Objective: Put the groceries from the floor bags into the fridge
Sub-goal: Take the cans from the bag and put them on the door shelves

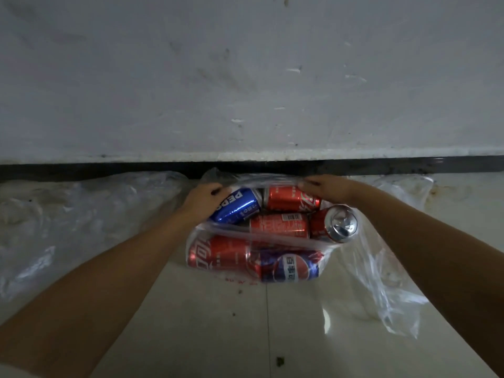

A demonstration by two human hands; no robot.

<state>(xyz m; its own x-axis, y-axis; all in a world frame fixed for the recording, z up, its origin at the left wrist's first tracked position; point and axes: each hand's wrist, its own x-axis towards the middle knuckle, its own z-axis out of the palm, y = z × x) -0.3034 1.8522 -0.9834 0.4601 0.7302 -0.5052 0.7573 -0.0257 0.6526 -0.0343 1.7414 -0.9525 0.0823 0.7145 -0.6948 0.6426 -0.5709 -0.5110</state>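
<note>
A clear plastic bag (362, 271) lies on the tiled floor against the wall, full of several soda cans. A blue Pepsi can (240, 207) lies at the bag's far left, and my left hand (203, 199) is wrapped around its left end. A red cola can (289, 199) lies beside it at the far right, with my right hand (324, 186) resting on its top through or at the bag's rim. Nearer me lie more red cans (278, 225) and a second Pepsi can (291, 267). One red can (336, 223) shows its silver top.
Another crumpled clear plastic bag (68, 214) spreads over the floor at the left. A white wall (245, 77) with a dark baseboard (109, 170) rises just behind the bags. Glossy floor tiles (218, 323) stretch toward me.
</note>
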